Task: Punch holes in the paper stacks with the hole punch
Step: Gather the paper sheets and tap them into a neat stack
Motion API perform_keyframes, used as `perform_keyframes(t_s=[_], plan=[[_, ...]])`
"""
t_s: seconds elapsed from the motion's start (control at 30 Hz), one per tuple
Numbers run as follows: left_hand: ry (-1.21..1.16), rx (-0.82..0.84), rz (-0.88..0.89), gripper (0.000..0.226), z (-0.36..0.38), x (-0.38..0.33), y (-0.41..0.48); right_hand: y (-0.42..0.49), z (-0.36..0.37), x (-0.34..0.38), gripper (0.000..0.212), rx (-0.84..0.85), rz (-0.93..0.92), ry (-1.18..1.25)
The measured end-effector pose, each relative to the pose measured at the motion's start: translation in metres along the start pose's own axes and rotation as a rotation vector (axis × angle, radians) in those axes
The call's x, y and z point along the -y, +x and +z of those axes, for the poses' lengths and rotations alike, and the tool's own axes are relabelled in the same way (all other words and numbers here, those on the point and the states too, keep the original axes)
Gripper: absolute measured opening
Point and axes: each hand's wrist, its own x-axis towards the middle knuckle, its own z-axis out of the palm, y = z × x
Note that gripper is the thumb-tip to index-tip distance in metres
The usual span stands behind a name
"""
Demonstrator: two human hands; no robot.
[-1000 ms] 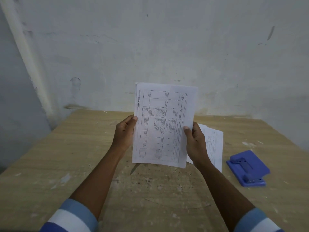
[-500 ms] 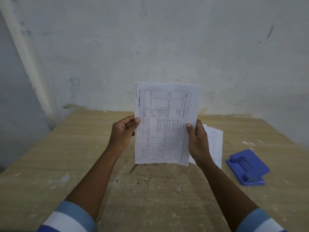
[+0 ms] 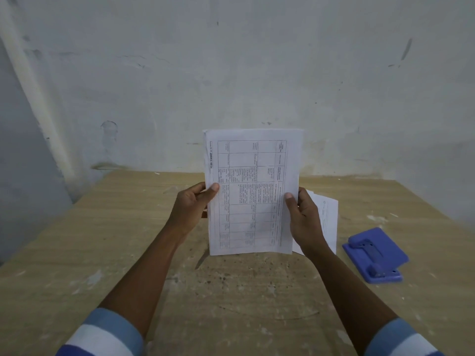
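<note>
Holding paper stack (image 3: pixel 253 194) upright over bench (image 3: pixel 102 240), long axis vert.; left grip (image 3: pixel 191 209) & right grip (image 3: pixel 304 222) pinch side edges. Hole punch (image 3: pixel 375 254) on bench to right, nearer right grip.

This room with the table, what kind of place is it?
Probably a plain office or work corner, but that's not certain. A scuffed light wooden table stands against a bare stained white wall. A blue plastic hole punch lies on it, and a stack of white printed paper sheets is held above it.
</note>
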Motion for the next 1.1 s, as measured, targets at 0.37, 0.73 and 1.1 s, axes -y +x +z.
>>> perform_keyframes(t_s=[0.37, 0.73, 1.1], plan=[[0.314, 0.178, -0.061, 0.05, 0.018, -0.007, 0.01, -0.007, -0.035, -0.004, 0.013, 0.063, 0.045, -0.008], [0.321, 0.484, -0.207, 0.042, 0.037, 0.009, -0.009, -0.022, -0.076, -0.026, 0.018, 0.002, 0.144, 0.119], [0.294, 0.311, -0.283, 0.05, 0.068, 0.015, -0.006, -0.026, -0.086, -0.027, 0.016, -0.029, 0.13, 0.089]])
